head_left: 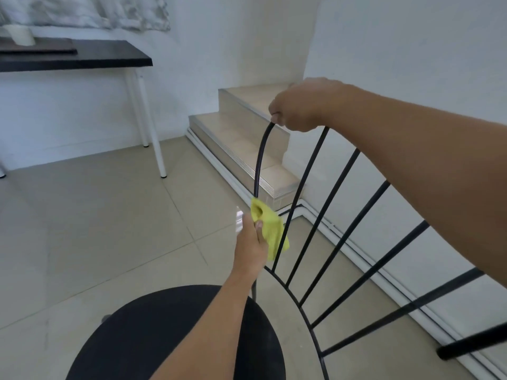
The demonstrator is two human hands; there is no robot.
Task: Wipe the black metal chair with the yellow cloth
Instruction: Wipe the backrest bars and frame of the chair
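At the far left a dark table [109,60] with white legs [148,124] stands against the white wall. On it there is a white cup [20,35] on a flat dark board [41,48]. The floor [96,229] has large pale tiles.

In the bottom middle is the black metal chair [131,346], seen from above, with its round seat [260,338] partly hidden by the left forearm. The left hand [251,242] reaches forward over the seat and grasps the yellow cloth [270,229]. The thumb presses on the cloth and the other fingers are curled behind it. The cloth is bunched around the lower part of the curved outer bar [259,160] of the chair back, above the seat. A small white thing [238,220] is just beside this hand, too blurred to tell what it is.

Behind the chair are two beige steps [247,127] with metal edges. The right hand [299,108] is above, with its fingers clenched around the top rail of the chair back, where the outer bar begins. Several thin black rods [370,272] go down from the rail, which is under the right forearm. A white strip [384,275] runs along the bottom of the wall at the right
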